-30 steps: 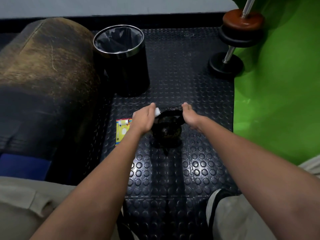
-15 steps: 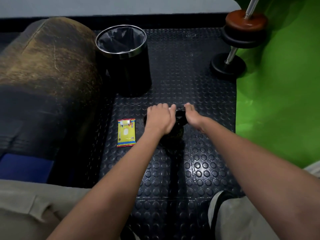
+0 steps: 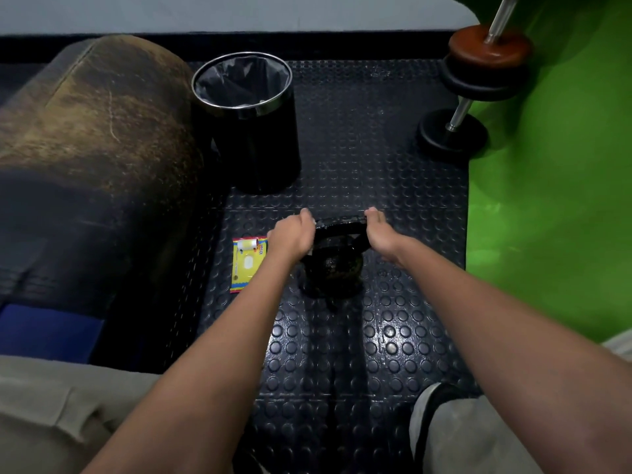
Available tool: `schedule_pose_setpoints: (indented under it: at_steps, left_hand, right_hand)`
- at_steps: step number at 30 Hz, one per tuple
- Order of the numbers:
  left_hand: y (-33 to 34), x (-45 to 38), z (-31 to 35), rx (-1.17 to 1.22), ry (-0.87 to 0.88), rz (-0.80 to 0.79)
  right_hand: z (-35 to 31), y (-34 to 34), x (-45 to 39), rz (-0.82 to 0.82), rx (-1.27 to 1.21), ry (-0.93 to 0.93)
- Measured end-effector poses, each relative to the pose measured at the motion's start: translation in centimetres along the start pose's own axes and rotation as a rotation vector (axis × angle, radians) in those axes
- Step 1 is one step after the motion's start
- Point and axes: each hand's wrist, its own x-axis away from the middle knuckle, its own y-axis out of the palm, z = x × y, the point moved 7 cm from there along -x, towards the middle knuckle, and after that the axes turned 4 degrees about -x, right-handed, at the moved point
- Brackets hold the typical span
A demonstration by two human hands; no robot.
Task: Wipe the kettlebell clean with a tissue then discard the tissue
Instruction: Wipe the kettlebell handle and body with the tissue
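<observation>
Left hand [image 3: 291, 236] shifted left, kettlebell [image 3: 333, 261] alongside

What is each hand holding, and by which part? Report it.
The right hand grips the kettlebell at its handle's right end. The left hand holds a white tissue against the handle's left end.

1. The kettlebell [image 3: 333, 265] stood on the floor mat [image 3: 376, 336], between the left hand [image 3: 292, 234] and right hand [image 3: 378, 234].
2. A tissue packet [image 3: 247, 263] lay just left of it.
3. The bin [image 3: 248, 121] stood behind; a dumbbell [image 3: 472, 90] stood far right.
</observation>
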Motion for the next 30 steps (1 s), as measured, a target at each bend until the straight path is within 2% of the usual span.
schedule_pose_setpoints:
  at_steps: [2,5,8,11,15,18,20,21,25,27,30]
  left_hand:
    - [0.6,-0.4,2.0,-0.169,0.076,-0.006]
    - [2.3,0.3,4.6,-0.4,0.256,0.094]
    - [2.8,1.8,4.9,-0.411,0.389,0.193]
    - [1.5,2.3,3.7,-0.277,0.454,0.269]
    - [0.1,2.5,0.1,0.001,0.262,0.294]
    - [0.8,1.9,-2.7,0.396,-0.025,0.155]
    - [1.3,1.3,-3.3,0.459,-0.175,0.074]
    - [1.2,1.0,-2.9,0.386,-0.175,0.059]
    - [0.4,0.8,0.7,-0.102,0.117,0.177]
    - [1.1,1.2,2.2,-0.288,0.177,0.207]
    - [2.4,2.5,4.1,-0.359,0.288,0.249]
  right_hand:
    - [0.0,0.0,-0.4,0.034,0.007,-0.007]
    - [-0.2,-0.3,-0.6,0.074,0.017,-0.018]
    - [-0.4,-0.3,-0.4,0.061,0.008,-0.03]
    - [-0.4,0.0,0.2,0.043,-0.005,-0.018]
    - [0.1,0.0,0.8,-0.004,0.001,0.014]
    - [0.8,0.2,1.1,0.001,0.021,0.027]
    - [1.3,0.4,1.1,0.013,0.014,0.027]
    - [1.4,0.3,1.0,0.017,0.013,0.024]
    - [1.4,0.4,0.5,0.034,-0.008,0.013]
    - [1.2,0.4,0.3,0.073,-0.012,0.008]
    - [0.9,0.3,0.3,0.103,-0.011,-0.008]
